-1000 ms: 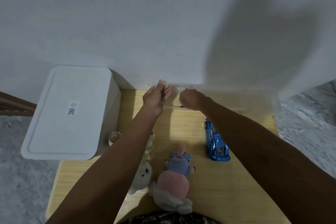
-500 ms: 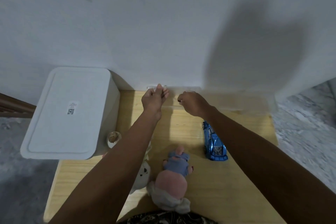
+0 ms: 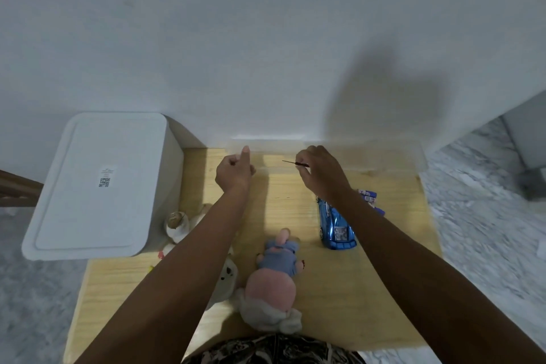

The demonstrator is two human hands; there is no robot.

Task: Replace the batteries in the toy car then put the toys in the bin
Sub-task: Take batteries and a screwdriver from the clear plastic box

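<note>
A shiny blue toy car (image 3: 335, 223) lies on the wooden table (image 3: 369, 289), partly under my right forearm. Purple batteries (image 3: 370, 200) lie just right of it. My right hand (image 3: 322, 173) pinches a thin small screwdriver (image 3: 294, 163) whose tip points left, above a clear plastic box (image 3: 384, 154) at the table's back. My left hand (image 3: 235, 173) is loosely closed, thumb up, touching the box's left rim; nothing shows in it. A pink plush in a blue shirt (image 3: 273, 278) lies near the front, a white plush (image 3: 226, 276) beside it under my left arm.
A white lidded bin (image 3: 97, 183) with a QR label stands at the table's left. A small beige plush (image 3: 177, 223) rests against the bin. A white wall rises right behind the table. Marble floor lies on both sides.
Both hands have drawn back from the clear box and moved apart. My right hand now holds the thin screwdriver in plain sight. The batteries have come into view beside the car.
</note>
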